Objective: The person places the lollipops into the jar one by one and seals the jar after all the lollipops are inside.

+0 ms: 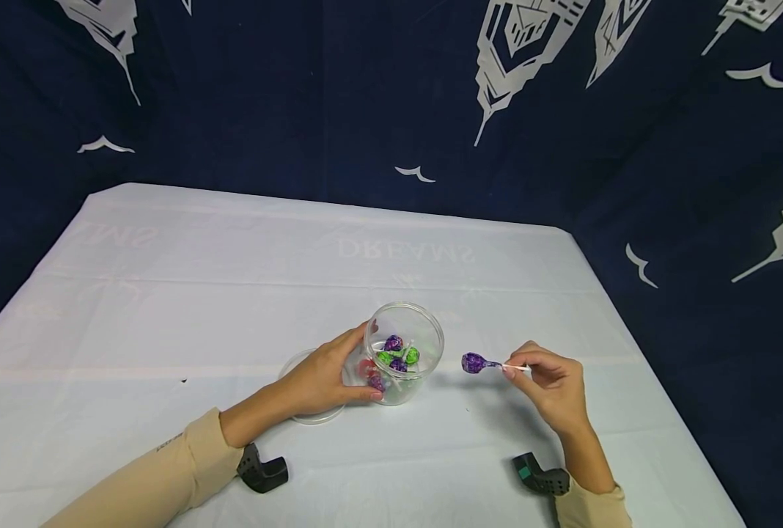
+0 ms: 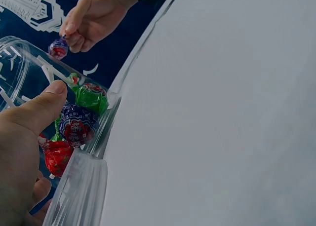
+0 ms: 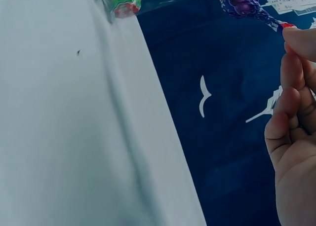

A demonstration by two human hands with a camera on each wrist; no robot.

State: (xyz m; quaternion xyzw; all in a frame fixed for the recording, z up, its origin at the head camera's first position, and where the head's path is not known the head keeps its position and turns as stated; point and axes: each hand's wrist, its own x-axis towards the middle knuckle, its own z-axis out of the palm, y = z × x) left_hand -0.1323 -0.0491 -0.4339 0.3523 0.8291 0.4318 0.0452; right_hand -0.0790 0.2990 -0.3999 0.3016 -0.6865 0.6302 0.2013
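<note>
My left hand [image 1: 325, 374] grips a clear round plastic jar [image 1: 401, 390] from its left side, thumb and fingers around the wall. The jar's mouth is uncovered and tips slightly toward me. Inside lie several wrapped lollipops in green, purple and red, among them a green lollipop [image 2: 91, 97] and a red lollipop [image 2: 58, 157]. To the jar's right, my right hand [image 1: 550, 381] pinches the white stick of a purple lollipop [image 1: 473, 363] between thumb and fingertips. This lollipop is held above the table, apart from the jar, its wrapped head pointing left toward it.
A clear round lid [image 1: 315, 419] lies flat on the table, partly hidden under my left hand and beside the jar. White cloth covers the table [image 1: 187, 323]. Behind it hangs a dark blue cloth [image 1: 325, 95] with white prints. Each wrist wears a black camera [image 1: 262, 473].
</note>
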